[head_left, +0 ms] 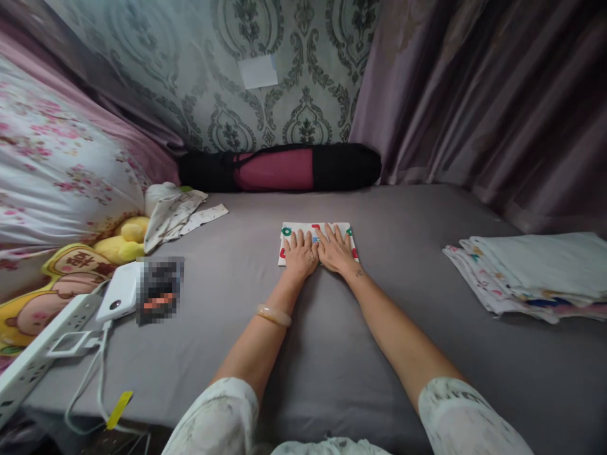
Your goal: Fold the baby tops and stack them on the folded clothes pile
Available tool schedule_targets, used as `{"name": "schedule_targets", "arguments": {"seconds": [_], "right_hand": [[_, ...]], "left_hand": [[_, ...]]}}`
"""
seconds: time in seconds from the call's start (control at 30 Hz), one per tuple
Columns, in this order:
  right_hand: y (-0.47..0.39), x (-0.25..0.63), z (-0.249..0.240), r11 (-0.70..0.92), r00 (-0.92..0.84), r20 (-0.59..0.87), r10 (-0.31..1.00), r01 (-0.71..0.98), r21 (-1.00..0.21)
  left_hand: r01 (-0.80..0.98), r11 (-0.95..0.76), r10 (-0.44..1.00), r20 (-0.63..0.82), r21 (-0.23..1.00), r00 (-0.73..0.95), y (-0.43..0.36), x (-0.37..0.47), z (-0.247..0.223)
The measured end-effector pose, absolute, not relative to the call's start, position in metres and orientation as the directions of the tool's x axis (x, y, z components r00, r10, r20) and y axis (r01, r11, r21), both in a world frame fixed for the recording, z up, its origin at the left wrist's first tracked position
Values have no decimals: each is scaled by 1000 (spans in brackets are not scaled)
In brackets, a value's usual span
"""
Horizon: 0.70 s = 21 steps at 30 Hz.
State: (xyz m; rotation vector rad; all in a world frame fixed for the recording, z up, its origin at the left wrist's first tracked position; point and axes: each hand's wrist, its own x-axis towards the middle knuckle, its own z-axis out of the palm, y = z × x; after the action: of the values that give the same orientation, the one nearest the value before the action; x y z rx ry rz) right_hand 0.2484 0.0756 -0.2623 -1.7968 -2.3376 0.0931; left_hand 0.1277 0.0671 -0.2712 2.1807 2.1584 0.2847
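A small folded white cloth (296, 227) with red, green and blue printed figures lies flat on the grey sheet, in the middle of the view. On its left half rests my left hand (301, 254), palm down with the fingers spread. My right hand (333, 248) lies flat on the right half, its fingers apart and pointing away from me. The two hands meet at the thumbs. Much of the cloth's middle and near edge is hidden under them.
Folded cloths (535, 265) are stacked at the right. A black and dark red long bag (279, 169) lies along the wall. On the left are a power strip (61, 335), a white power bank (119, 294) with cables, plush toys (123, 240) and a crumpled cloth (175, 215).
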Motion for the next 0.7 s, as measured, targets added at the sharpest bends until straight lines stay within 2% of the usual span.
{"name": "schedule_targets", "arguments": {"seconds": [0.3,0.47,0.7], "right_hand": [[80,247,-262,223,-222,24,975,963,-151],[84,247,-257,212,-222,-45,974,963,-166],[87,243,-253,239,-224,137,965,965,-105]], "left_hand": [[981,-1,1000,8,195,-1,68,128,-265],[989,-39,999,-7,143,40,70,125,-255],[991,-110,985,145,78,97,79,124,-248]]}}
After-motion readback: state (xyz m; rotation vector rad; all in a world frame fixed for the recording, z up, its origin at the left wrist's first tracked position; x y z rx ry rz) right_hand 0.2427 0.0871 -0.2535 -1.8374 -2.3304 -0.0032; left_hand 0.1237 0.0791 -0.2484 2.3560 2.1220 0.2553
